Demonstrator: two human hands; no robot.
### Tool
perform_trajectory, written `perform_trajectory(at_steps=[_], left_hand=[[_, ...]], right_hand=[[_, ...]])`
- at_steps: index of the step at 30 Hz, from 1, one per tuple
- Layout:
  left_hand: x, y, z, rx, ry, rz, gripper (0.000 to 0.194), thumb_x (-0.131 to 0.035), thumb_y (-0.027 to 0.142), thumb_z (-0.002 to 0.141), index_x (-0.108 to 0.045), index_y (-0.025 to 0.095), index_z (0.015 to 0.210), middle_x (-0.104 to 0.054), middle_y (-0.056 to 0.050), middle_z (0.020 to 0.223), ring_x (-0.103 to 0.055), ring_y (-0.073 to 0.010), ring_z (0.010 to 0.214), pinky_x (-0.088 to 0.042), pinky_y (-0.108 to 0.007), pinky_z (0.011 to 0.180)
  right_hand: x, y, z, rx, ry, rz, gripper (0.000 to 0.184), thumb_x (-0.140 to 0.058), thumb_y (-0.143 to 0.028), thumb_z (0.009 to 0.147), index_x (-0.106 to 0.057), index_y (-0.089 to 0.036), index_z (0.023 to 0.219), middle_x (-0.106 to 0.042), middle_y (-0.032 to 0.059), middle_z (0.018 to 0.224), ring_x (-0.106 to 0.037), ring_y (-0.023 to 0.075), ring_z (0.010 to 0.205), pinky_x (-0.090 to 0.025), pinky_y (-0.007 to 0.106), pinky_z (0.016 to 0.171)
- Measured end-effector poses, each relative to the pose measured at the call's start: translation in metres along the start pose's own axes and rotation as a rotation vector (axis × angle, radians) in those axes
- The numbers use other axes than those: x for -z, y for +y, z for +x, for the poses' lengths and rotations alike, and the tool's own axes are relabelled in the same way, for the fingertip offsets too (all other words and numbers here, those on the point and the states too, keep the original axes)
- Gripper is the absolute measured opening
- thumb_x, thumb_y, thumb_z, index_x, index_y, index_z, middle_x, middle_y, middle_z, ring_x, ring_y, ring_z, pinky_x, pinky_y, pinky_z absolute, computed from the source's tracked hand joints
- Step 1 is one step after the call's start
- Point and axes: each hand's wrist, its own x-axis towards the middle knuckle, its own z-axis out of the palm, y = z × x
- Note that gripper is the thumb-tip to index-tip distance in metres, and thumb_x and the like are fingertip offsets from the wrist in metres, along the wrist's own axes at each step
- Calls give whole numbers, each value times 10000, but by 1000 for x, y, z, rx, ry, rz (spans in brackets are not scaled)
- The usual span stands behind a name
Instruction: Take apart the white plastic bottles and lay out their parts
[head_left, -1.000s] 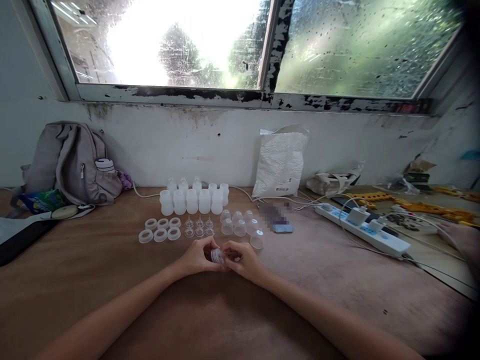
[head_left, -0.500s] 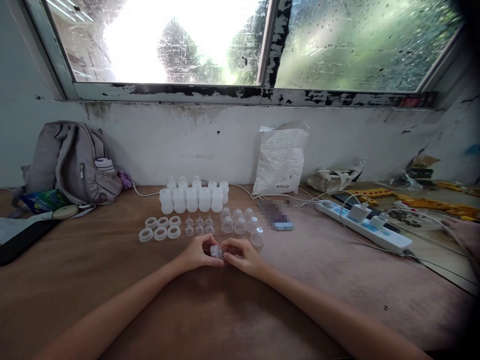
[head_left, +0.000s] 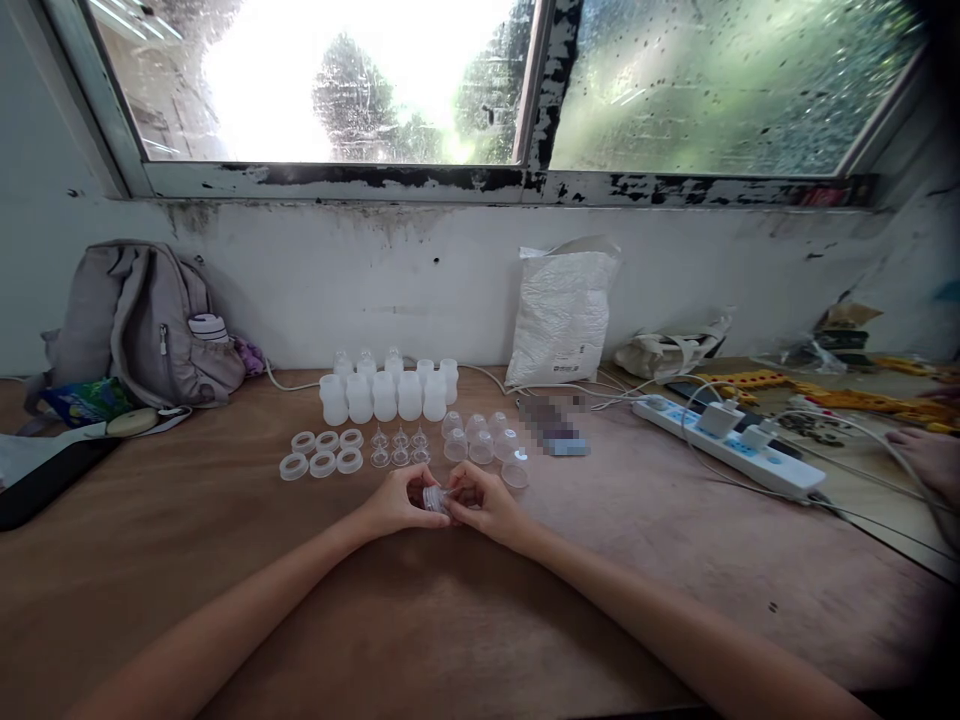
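My left hand [head_left: 391,502] is closed around a small translucent ribbed screw ring [head_left: 435,499], fingers and thumb curled on its left side. From the right, my right hand [head_left: 491,508] pinches at the ring's other end; the fingertips hide what sits there. Beyond the hands stand several clear bottle nipples [head_left: 400,450] in two short rows. To their left lie several whitish screw rings [head_left: 322,463]. On the right are several clear dome caps [head_left: 480,446], one [head_left: 515,474] close to my right hand. Behind these, several frosted white baby bottles [head_left: 384,398] stand upright, a few with clear tops.
A white power strip [head_left: 731,450] with plugs and cables crosses the right side. A white plastic bag [head_left: 562,315] leans on the wall. A grey backpack [head_left: 142,325] is far left. Another person's hand [head_left: 926,460] shows at the right edge, near yellow parts [head_left: 847,405].
My right hand's fingers have shifted slightly at the ring's right end. The left hand keeps its grip, and the other parts stay in place.
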Motion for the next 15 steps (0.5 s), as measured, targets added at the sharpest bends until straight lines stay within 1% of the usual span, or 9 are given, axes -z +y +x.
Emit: perform_trajectory(at_steps=[4,8,12,15], left_hand=[[0,-1,0,-14,8,36,380,-730,287,523,-445,152,735,-475,53,642,-451,-73,570,-352,-188,529],[-1,-1,0,-7,24,86,378,-722,303,526,-441,157,732,-449,60,619,-428,-69,550,-330,-181,507],[-1,-1,0,-13,30,110,367,-713,302,535,-436,158,729,-433,66,606,-409,-66,540,-315,-178,498],[-1,-1,0,-20,28,104,369,-711,306,543,-432,159,734,-435,67,609,-406,-64,537,-314,-176,498]], right_hand=[[0,3,1,17,21,-26,227,-557,-351,735,-404,-192,785,-494,-46,591,-513,81,477,-396,185,451],[-1,4,3,24,33,-28,216,-566,-334,727,-412,-186,758,-476,-47,617,-496,69,474,-386,182,448],[-3,5,5,-4,27,-3,226,-574,-339,720,-408,-188,748,-470,-62,554,-473,68,443,-360,176,423],[-3,5,5,-15,29,12,224,-588,-343,708,-440,-179,748,-461,-65,525,-466,68,437,-352,176,423]])
